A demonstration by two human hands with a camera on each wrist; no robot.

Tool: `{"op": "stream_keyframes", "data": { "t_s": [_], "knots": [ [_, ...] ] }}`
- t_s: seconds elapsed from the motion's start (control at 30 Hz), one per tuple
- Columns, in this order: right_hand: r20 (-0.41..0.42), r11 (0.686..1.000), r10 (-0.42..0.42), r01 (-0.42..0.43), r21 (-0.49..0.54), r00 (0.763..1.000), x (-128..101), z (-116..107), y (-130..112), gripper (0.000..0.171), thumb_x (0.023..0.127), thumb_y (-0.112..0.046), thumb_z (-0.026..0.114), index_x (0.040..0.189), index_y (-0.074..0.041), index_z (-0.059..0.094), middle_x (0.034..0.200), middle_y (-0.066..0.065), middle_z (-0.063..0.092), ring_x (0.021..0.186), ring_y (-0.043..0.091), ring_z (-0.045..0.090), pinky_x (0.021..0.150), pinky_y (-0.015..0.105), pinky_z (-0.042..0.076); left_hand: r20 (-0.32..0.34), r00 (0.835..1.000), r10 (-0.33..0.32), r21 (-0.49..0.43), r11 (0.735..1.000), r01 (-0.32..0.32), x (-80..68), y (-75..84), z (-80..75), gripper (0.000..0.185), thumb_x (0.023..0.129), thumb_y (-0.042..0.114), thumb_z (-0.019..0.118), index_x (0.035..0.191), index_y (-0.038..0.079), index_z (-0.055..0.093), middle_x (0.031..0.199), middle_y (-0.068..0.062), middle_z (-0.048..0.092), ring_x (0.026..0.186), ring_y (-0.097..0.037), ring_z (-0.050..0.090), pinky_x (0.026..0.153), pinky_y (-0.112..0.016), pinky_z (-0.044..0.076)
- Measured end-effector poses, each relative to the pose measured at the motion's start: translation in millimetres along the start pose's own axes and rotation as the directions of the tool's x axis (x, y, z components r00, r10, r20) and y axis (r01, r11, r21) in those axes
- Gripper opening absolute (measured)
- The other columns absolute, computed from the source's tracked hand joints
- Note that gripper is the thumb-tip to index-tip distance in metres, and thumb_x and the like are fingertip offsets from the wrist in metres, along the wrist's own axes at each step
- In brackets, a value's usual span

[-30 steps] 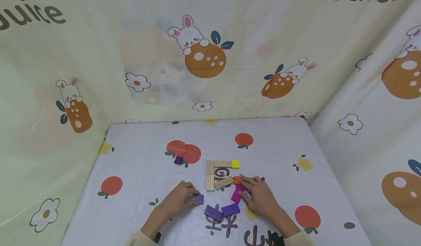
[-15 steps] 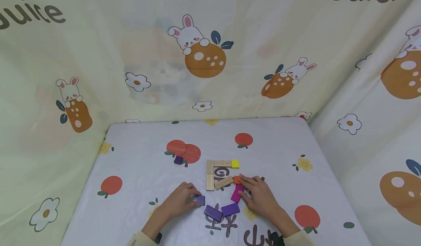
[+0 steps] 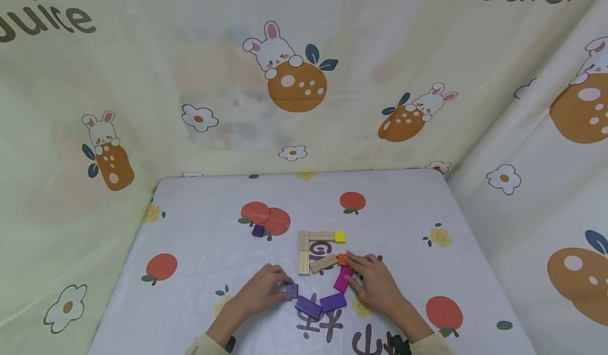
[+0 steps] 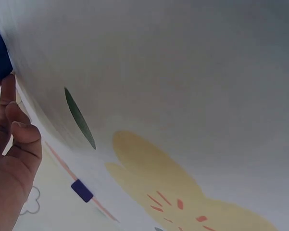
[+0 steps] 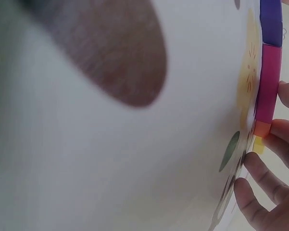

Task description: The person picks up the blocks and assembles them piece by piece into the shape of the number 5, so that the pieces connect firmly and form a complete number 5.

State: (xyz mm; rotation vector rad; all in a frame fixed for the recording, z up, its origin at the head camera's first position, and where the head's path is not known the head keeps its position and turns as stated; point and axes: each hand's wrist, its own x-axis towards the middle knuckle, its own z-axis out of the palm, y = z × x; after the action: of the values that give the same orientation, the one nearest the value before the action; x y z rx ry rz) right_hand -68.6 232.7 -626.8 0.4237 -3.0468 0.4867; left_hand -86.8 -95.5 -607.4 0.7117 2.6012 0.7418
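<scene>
My left hand (image 3: 260,290) pinches a small purple block (image 3: 293,290) between thumb and fingertips, close to the left end of a purple rectangular block (image 3: 309,307). A second purple block (image 3: 333,302) lies beside that one, their near ends meeting. My right hand (image 3: 377,286) rests at the right of the row, its fingers loosely extended. Its index fingertip touches the orange block (image 3: 342,260) and its thumb touches the magenta block (image 3: 343,280). In the right wrist view, the magenta block (image 5: 269,84) stands between purple and orange ones.
Plain wooden blocks (image 3: 303,262) form a corner behind the coloured row, with a yellow block (image 3: 339,237) at the right end. One wooden block (image 3: 323,264) slants toward the orange one. A dark purple cube (image 3: 258,231) lies apart at the back left on the printed tablecloth (image 3: 199,249).
My left hand has slid the small purple block slightly right and toward me, nearer the left purple rectangular block. My right hand has stayed in place.
</scene>
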Motion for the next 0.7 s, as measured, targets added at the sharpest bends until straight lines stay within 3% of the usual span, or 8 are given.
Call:
{"op": "stream_keyframes", "data": {
  "t_s": [0.2, 0.37, 0.5, 0.6, 0.7],
  "knots": [
    [-0.002, 1.000, 0.000, 0.000, 0.004, 1.000, -0.1, -1.5, -0.2, 0.058, 0.092, -0.040, 0.081, 0.144, -0.017, 0.067, 0.152, -0.005, 0.065, 0.112, 0.017, 0.060, 0.095, 0.040, 0.058, -0.003, 1.000, 0.016, -0.010, 1.000, -0.016, -1.1, 2.5, -1.6, 0.028, 0.091, 0.029, 0.084, 0.117, 0.019, 0.081, 0.109, 0.008, 0.073, 0.097, -0.004, 0.054, 0.088, -0.026, 0.055],
    [0.000, 1.000, -0.001, 0.001, 0.006, 1.000, -0.2, -2.8, -0.6, 0.058, 0.093, -0.040, 0.081, 0.144, -0.017, 0.067, 0.152, -0.004, 0.065, 0.113, 0.017, 0.060, 0.096, 0.041, 0.058, -0.004, 1.000, 0.013, -0.020, 1.000, -0.013, 0.1, -0.1, -1.0, 0.030, 0.093, 0.032, 0.082, 0.120, 0.021, 0.080, 0.111, 0.010, 0.071, 0.103, -0.005, 0.056, 0.095, -0.030, 0.057],
    [0.001, 1.000, -0.007, 0.007, 0.005, 1.000, -0.4, -3.0, -0.4, 0.057, 0.093, -0.041, 0.080, 0.144, -0.016, 0.067, 0.152, -0.004, 0.065, 0.112, 0.017, 0.060, 0.095, 0.041, 0.058, -0.080, 0.997, -0.022, 0.010, 1.000, 0.023, 4.5, -5.0, -7.2, 0.032, 0.095, 0.033, 0.080, 0.124, 0.020, 0.078, 0.114, 0.007, 0.071, 0.109, -0.009, 0.059, 0.101, -0.035, 0.058],
    [0.001, 1.000, -0.014, 0.014, 0.009, 1.000, -0.7, -2.9, 0.0, 0.057, 0.094, -0.041, 0.080, 0.144, -0.016, 0.067, 0.152, -0.004, 0.065, 0.112, 0.017, 0.060, 0.094, 0.040, 0.058, -0.211, 0.975, -0.073, 0.058, 0.995, 0.087, 9.8, -9.5, -20.9, 0.032, 0.095, 0.030, 0.080, 0.125, 0.017, 0.077, 0.117, 0.001, 0.071, 0.111, -0.016, 0.061, 0.101, -0.039, 0.060],
    [-0.001, 1.000, -0.015, 0.015, 0.002, 1.000, -1.0, -2.5, -0.2, 0.058, 0.094, -0.041, 0.080, 0.144, -0.016, 0.067, 0.153, -0.004, 0.064, 0.111, 0.016, 0.060, 0.093, 0.039, 0.058, -0.356, 0.925, -0.132, 0.065, 0.984, 0.165, 15.0, -15.0, -39.7, 0.033, 0.095, 0.026, 0.080, 0.125, 0.013, 0.076, 0.120, -0.006, 0.071, 0.110, -0.023, 0.062, 0.096, -0.042, 0.062]
  ]
}}
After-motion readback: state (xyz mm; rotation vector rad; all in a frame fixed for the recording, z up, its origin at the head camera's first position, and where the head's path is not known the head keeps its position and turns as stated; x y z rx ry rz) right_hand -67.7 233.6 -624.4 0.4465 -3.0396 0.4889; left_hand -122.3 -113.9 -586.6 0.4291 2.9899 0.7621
